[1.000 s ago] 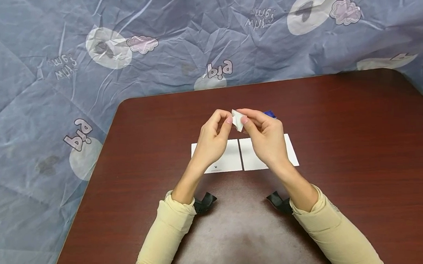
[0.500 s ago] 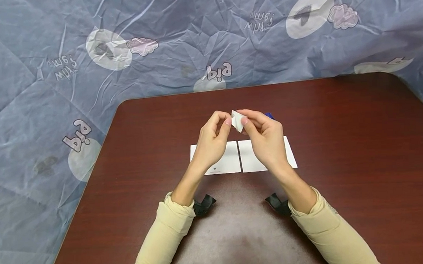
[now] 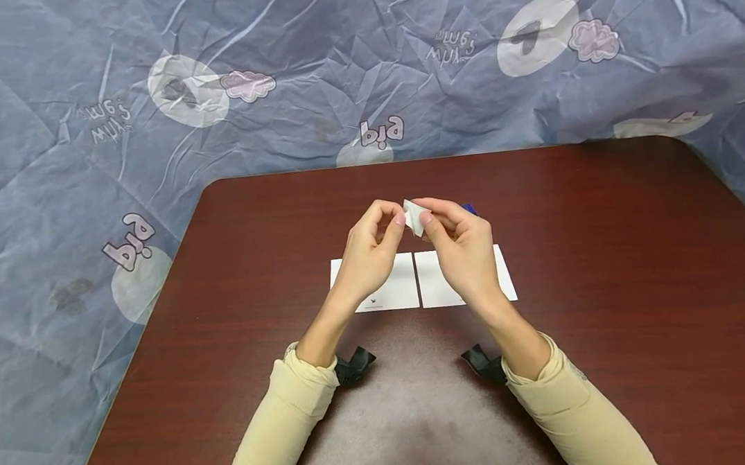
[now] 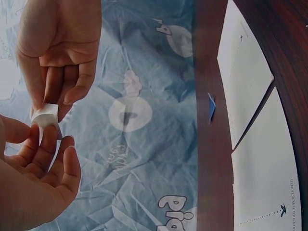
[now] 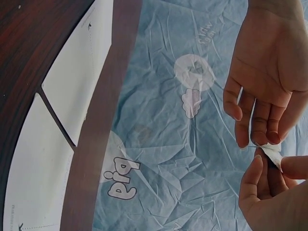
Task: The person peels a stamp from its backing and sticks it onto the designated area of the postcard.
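Both hands meet above the table, with a small white folded packet (image 3: 415, 218) between their fingertips. My left hand (image 3: 372, 250) pinches its left end between thumb and index finger. From the other side, my right hand (image 3: 465, 247) grips it, thumb on the near face. A fine zigzag edge shows on the packet (image 4: 47, 115) in the left wrist view. Two white cards lie below the hands: the left card (image 3: 395, 289) has a small bird mark, and the right card (image 3: 439, 287) is partly covered by my right hand.
A small blue scrap (image 3: 470, 209) lies on the dark red wooden table (image 3: 271, 256) behind my right hand. Black wrist straps (image 3: 355, 365) stick out at the sleeves. Crumpled blue printed cloth (image 3: 305, 63) hangs behind the table's far edge.
The head view has tilted up slightly, so the scene sits a little lower and left. Both hands keep the same hold on the packet, with barely any finger movement.
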Action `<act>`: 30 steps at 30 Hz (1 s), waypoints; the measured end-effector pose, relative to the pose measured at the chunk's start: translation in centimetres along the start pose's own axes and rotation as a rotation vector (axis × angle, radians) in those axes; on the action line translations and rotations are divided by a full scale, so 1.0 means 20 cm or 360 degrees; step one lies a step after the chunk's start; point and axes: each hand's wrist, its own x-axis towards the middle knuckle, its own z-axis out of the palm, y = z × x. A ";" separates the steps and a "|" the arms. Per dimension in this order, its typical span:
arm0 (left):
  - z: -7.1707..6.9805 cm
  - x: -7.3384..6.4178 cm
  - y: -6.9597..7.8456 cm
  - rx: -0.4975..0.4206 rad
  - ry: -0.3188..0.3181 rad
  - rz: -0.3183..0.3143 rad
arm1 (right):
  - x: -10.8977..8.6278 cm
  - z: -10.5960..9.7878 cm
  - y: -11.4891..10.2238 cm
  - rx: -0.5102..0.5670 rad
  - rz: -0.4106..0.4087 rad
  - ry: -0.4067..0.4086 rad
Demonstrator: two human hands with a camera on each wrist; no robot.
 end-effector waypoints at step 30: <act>0.00 0.00 0.00 -0.0125 0.0004 -0.0010 | 0.01 -0.01 0.00 0.0117 0.0082 0.0039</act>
